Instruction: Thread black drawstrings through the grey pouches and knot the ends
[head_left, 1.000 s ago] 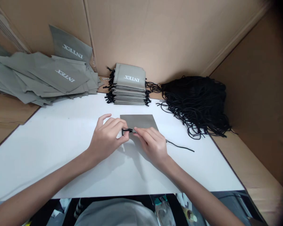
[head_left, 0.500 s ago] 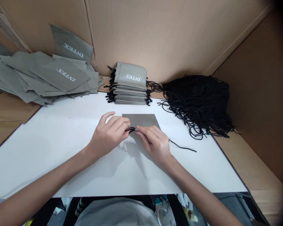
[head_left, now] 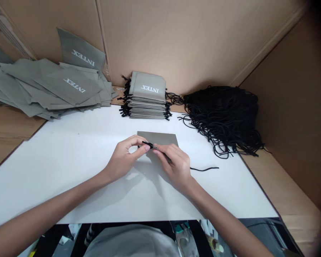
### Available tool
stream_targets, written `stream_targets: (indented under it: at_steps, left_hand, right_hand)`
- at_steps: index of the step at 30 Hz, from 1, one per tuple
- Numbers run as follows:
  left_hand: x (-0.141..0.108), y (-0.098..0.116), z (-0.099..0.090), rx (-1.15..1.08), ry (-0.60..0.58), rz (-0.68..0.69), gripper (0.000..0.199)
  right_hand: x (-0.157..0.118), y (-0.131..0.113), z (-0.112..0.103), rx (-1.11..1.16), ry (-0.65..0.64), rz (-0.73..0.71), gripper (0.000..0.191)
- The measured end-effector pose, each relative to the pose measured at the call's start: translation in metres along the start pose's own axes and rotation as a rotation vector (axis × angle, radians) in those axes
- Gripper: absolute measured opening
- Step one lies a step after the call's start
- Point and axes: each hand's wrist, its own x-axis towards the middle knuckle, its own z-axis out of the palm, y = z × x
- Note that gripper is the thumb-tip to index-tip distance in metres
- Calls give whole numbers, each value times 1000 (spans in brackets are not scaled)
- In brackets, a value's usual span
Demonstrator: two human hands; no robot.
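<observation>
A grey fabric pouch [head_left: 163, 137] lies in front of me, partly covered by my hands. At its near left corner a short loop or knot of black cord [head_left: 147, 143] sticks out. My left hand [head_left: 124, 154] pinches this cord between thumb and forefinger, the other fingers curled behind. My right hand [head_left: 176, 163] is closed on the pouch's edge right beside the cord, thumb and forefinger pressed together. From under the right hand a loose black cord end [head_left: 207, 169] trails to the right over the table.
On the white table [head_left: 77, 160], a loose heap of grey pouches [head_left: 42, 85] lies left. A neat stack of corded pouches [head_left: 147, 103] stands at the back middle, with a pile of black cords [head_left: 224, 117] to its right. Cardboard walls [head_left: 192, 43] enclose the back and sides.
My left hand has turned, bringing its thumb forward onto the cord, which is now gathered into a short bunch. The trailing cord end has shifted slightly left and straightened.
</observation>
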Motion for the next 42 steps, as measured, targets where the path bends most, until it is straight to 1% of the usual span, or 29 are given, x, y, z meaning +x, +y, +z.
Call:
stream_targets:
  at_steps: [1, 2, 5, 6, 7, 8, 9, 10, 12, 14, 16, 18, 20, 22, 23, 25, 27, 28, 29, 30, 31, 33, 36, 38, 40, 42]
  left_hand:
    - [0, 0, -1, 104, 8, 70, 13]
    - [0, -1, -3, 240, 28, 171, 12]
    - [0, -2, -7, 690, 133, 551, 8]
    - [0, -2, -9, 788, 166, 637, 7]
    - [0, -2, -10, 834, 192, 672, 7]
    - [1, -2, -11, 822, 194, 657, 7]
    - [1, -1, -12, 756, 170, 604, 7]
    - [1, 0, -13, 647, 123, 526, 7]
    - [2, 3, -14, 378, -8, 348, 8]
    - [3, 5, -13, 144, -112, 198, 12]
    - [4, 6, -10, -8, -132, 88, 12]
    - [4, 7, -6, -96, -105, 30, 10]
    - [3, 6, -4, -110, -66, 18, 9]
    - [2, 5, -4, -18, -47, 72, 11]
    - [2, 5, -6, 80, -38, 136, 12]
    - [1, 3, -9, 360, 15, 331, 12]
    - [0, 2, -12, 640, 120, 561, 10]
    - [-1, 1, -13, 734, 176, 649, 9]
    - [-2, 1, -13, 780, 220, 699, 9]
    - [-2, 1, -12, 775, 242, 699, 9]
    - [-3, 0, -11, 718, 235, 656, 9]
    - [-4, 0, -8, 487, 165, 494, 8]
    - [-3, 0, -2, 109, 23, 256, 8]
    - [-3, -1, 0, -14, -19, 163, 9]
    - [-1, -1, -1, -45, -20, 153, 11]
    - [0, -1, -5, 1, -12, 227, 13]
  right_hand:
    - [1, 1, -1, -10, -23, -18, 12]
    - [2, 2, -3, -24, -47, -43, 12]
    - [6, 6, -8, -76, -94, -138, 15]
    - [7, 7, -10, -97, -97, -162, 16]
    - [8, 8, -11, -119, -97, -181, 18]
    - [8, 8, -12, -139, -102, -194, 19]
    - [8, 9, -13, -156, -109, -202, 20]
    - [7, 10, -13, -166, -115, -207, 21]
    - [4, 11, -14, -158, -116, -200, 22]
    - [2, 10, -13, -113, -85, -166, 23]
    - [0, 8, -11, -56, -44, -132, 23]
    - [0, 6, -9, -8, -20, -117, 23]
    - [0, 3, -8, 17, -15, -120, 22]
    - [1, 2, -7, 11, -30, -116, 21]
    - [1, 3, -7, -1, -46, -115, 20]
    - [1, 4, -8, -28, -74, -119, 20]
    - [1, 6, -10, -52, -92, -130, 21]
    - [2, 7, -11, -62, -96, -134, 22]
    - [2, 7, -12, -65, -97, -136, 22]
    - [2, 7, -12, -59, -96, -132, 22]
    - [2, 6, -12, -42, -92, -122, 21]
    - [3, 4, -12, 15, -76, -91, 18]
    - [4, 1, -10, 94, -65, -35, 16]
    - [4, 1, -10, 111, -65, -16, 15]
    - [3, 2, -9, 92, -67, -25, 14]
    - [1, 5, -9, 34, -78, -64, 14]
